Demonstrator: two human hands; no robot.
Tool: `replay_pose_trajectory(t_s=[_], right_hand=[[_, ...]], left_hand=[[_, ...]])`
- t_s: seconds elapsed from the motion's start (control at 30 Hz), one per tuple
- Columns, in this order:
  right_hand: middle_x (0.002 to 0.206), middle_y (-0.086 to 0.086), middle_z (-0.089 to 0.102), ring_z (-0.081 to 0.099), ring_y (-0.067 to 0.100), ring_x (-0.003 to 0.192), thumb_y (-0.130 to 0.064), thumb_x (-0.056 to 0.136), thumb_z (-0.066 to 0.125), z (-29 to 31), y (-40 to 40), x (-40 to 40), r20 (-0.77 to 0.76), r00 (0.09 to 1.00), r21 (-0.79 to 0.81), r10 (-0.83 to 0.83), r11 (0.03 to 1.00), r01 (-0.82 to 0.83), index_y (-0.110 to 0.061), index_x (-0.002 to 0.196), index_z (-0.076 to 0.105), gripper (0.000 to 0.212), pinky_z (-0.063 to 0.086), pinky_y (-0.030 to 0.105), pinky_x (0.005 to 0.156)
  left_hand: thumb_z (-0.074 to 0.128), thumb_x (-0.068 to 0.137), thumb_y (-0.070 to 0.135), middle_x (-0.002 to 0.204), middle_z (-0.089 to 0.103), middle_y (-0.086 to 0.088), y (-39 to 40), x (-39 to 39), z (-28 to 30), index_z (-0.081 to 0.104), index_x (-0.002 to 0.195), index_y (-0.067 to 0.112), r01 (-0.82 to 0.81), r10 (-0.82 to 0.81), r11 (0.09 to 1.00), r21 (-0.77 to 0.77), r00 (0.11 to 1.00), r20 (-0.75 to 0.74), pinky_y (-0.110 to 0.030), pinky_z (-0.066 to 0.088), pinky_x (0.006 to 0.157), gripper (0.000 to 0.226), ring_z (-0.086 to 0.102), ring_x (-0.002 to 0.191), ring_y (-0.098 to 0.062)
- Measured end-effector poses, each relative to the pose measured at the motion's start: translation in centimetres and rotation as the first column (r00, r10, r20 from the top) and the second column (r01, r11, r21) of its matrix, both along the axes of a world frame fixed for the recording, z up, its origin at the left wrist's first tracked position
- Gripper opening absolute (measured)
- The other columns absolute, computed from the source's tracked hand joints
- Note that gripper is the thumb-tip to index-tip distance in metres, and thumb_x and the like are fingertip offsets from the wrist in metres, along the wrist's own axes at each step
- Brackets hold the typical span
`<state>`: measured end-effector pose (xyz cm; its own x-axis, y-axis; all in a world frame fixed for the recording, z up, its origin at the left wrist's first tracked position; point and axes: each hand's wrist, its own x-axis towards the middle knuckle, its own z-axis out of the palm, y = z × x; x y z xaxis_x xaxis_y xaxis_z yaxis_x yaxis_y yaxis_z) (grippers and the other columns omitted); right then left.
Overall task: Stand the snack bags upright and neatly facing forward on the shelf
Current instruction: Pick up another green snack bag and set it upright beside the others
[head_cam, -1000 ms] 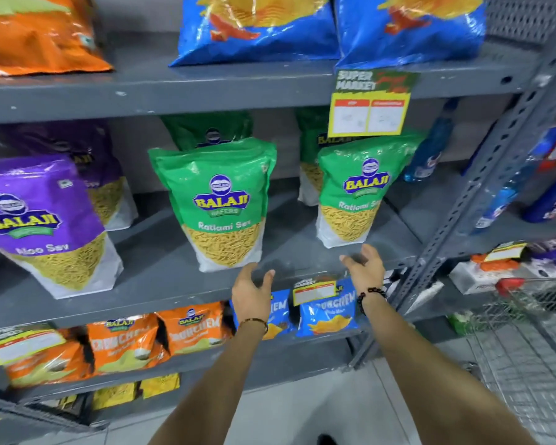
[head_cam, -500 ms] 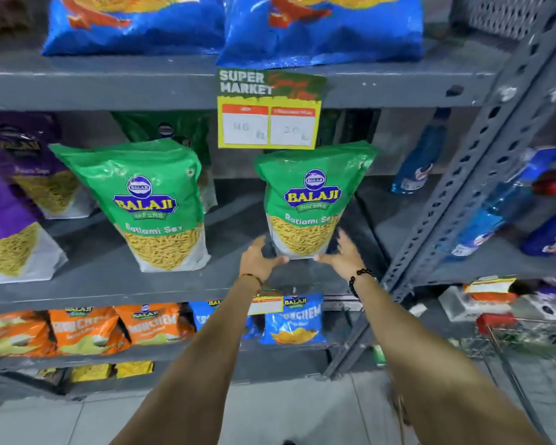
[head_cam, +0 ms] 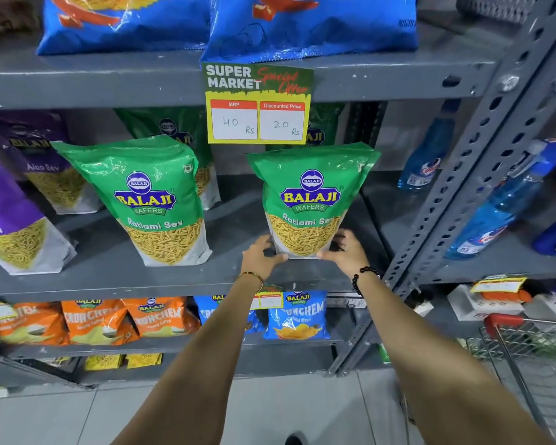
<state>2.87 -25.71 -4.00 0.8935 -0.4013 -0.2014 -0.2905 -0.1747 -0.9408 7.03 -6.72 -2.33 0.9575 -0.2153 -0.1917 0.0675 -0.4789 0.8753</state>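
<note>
A green Ratlami Sev bag [head_cam: 310, 194] stands upright, label forward, on the middle grey shelf [head_cam: 116, 277]. My left hand [head_cam: 260, 256] grips its lower left corner and my right hand [head_cam: 345, 248] grips its lower right corner. A second green Ratlami Sev bag [head_cam: 154, 200] stands to its left, leaning slightly, with two more green bags behind in the shadow. Purple Aloo Sev bags [head_cam: 10, 220] stand at the far left.
A price tag [head_cam: 258, 104] hangs from the upper shelf just above the held bag. Blue chip bags [head_cam: 308, 24] lie above. Orange and blue Crunchem packs [head_cam: 297, 316] fill the lower shelf. Blue spray bottles [head_cam: 427, 155] and a shopping cart [head_cam: 527, 342] are at the right.
Both hands rose from the shelf's front edge and closed on the right green bag's bottom corners. The view swung right and nearer, and the bag now faces forward more squarely.
</note>
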Motion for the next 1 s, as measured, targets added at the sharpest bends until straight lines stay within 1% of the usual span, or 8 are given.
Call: replay_pose_trajectory(t_s=[0.13, 0.23, 0.33, 0.47, 0.73, 0.87, 1.0], right_hand=[[0.127, 0.013, 0.057, 0.053, 0.026, 0.117, -0.005, 0.060, 0.082, 0.1, 0.0, -0.4, 0.000, 1.000, 0.008, 0.002, 1.000, -0.002, -0.009, 0.119, 0.045, 0.069, 0.042, 0.039, 0.103], [0.129, 0.005, 0.055, 0.049, 0.017, 0.115, -0.006, 0.061, 0.081, 0.4, -0.1, -0.5, 0.002, 0.998, 0.008, 0.056, 0.998, -0.056, -0.012, 0.129, 0.042, 0.078, 0.040, 0.034, 0.102], [0.133, 0.004, 0.055, 0.048, 0.020, 0.123, -0.011, 0.060, 0.082, 0.3, 0.0, -0.2, -0.015, 0.997, -0.029, 0.080, 0.996, -0.081, -0.017, 0.129, 0.044, 0.079, 0.038, 0.041, 0.106], [0.135, 0.006, 0.055, 0.047, 0.024, 0.126, -0.014, 0.059, 0.083, 0.1, -0.2, 0.1, -0.029, 0.996, -0.059, 0.085, 0.994, -0.087, -0.020, 0.133, 0.042, 0.084, 0.038, 0.046, 0.108], [0.135, 0.006, 0.055, 0.049, 0.024, 0.126, -0.011, 0.063, 0.080, 0.1, -0.8, 0.3, -0.045, 0.989, -0.076, 0.144, 0.986, -0.147, -0.020, 0.135, 0.042, 0.081, 0.037, 0.046, 0.108], [0.141, 0.006, 0.050, 0.043, 0.024, 0.131, -0.012, 0.064, 0.080, 0.0, -0.8, 0.3, -0.042, 0.989, -0.079, 0.143, 0.986, -0.146, -0.021, 0.138, 0.038, 0.085, 0.033, 0.048, 0.111], [0.143, 0.006, 0.047, 0.041, 0.024, 0.133, -0.011, 0.065, 0.079, 0.0, -0.7, 0.3, -0.040, 0.990, -0.077, 0.137, 0.987, -0.140, -0.021, 0.139, 0.035, 0.087, 0.032, 0.047, 0.112]], left_hand=[[0.075, 0.075, 0.019, 0.125, 0.063, -0.011, 0.2, -0.1, 0.2, 0.052, 0.127, 0.007, -0.021, 0.021, 1.000, 0.020, 1.000, 0.017, -0.034, 0.042, 0.100, 0.058, 0.057, 0.115, -0.024], [0.075, 0.074, 0.018, 0.124, 0.064, -0.011, 0.1, -0.1, 0.5, 0.057, 0.119, 0.006, 0.001, -0.001, 1.000, 0.023, 0.999, 0.034, -0.034, 0.044, 0.097, 0.050, 0.058, 0.113, -0.026], [0.074, 0.075, 0.018, 0.127, 0.061, -0.010, -0.1, -0.2, 0.8, 0.055, 0.121, 0.007, 0.020, -0.021, 1.000, 0.018, 0.999, 0.029, -0.037, 0.041, 0.102, 0.051, 0.055, 0.118, -0.027], [0.076, 0.073, 0.018, 0.129, 0.060, -0.012, -0.2, -0.2, 0.7, 0.055, 0.120, 0.006, -0.011, 0.011, 1.000, 0.002, 1.000, 0.010, -0.038, 0.041, 0.102, 0.052, 0.055, 0.118, -0.027], [0.078, 0.071, 0.020, 0.126, 0.061, -0.013, -0.3, -0.4, 0.9, 0.053, 0.117, 0.004, -0.038, 0.038, 0.999, 0.017, 0.999, -0.005, -0.041, 0.044, 0.099, 0.055, 0.056, 0.115, -0.028], [0.077, 0.071, 0.022, 0.127, 0.061, -0.012, -0.2, -0.5, 1.0, 0.053, 0.117, 0.005, -0.035, 0.035, 0.999, 0.031, 0.999, 0.007, -0.040, 0.045, 0.099, 0.054, 0.057, 0.116, -0.027], [0.077, 0.072, 0.022, 0.127, 0.061, -0.012, -0.3, -0.6, 1.2, 0.053, 0.117, 0.005, -0.035, 0.034, 0.999, 0.034, 0.999, 0.012, -0.039, 0.044, 0.099, 0.053, 0.056, 0.116, -0.027]])
